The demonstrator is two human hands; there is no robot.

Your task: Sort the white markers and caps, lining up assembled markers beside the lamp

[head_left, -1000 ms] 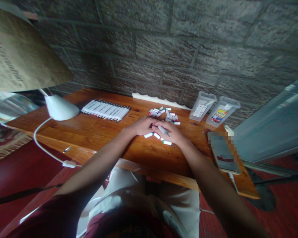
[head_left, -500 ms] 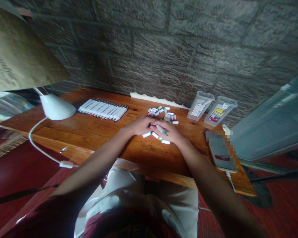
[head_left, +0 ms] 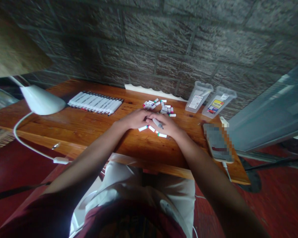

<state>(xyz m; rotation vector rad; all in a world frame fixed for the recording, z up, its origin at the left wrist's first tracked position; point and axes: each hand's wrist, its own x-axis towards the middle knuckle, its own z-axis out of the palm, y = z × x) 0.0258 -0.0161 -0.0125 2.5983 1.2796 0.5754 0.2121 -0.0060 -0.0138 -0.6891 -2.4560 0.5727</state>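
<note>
Both of my hands meet at the middle of the wooden table (head_left: pixel 94 127). My right hand (head_left: pixel 167 126) is closed around a grey marker (head_left: pixel 158 123) that points toward my left hand. My left hand (head_left: pixel 134 119) is curled at the marker's far end, its fingertips touching it. Three loose white caps (head_left: pixel 151 130) lie on the wood under and in front of my hands. Just behind my hands is a heap of several white caps (head_left: pixel 160 107) with coloured ends.
A row of several white markers (head_left: pixel 94 102) lies at the back left. A white lamp (head_left: pixel 39 100) with its cable stands at the left. Two clear plastic cases (head_left: pixel 210 100) lean on the brick wall. A phone (head_left: pixel 217 142) lies at the right edge.
My hands keep the same hold on the marker. The camera has tilted, so everything sits slightly higher and further left in the picture.
</note>
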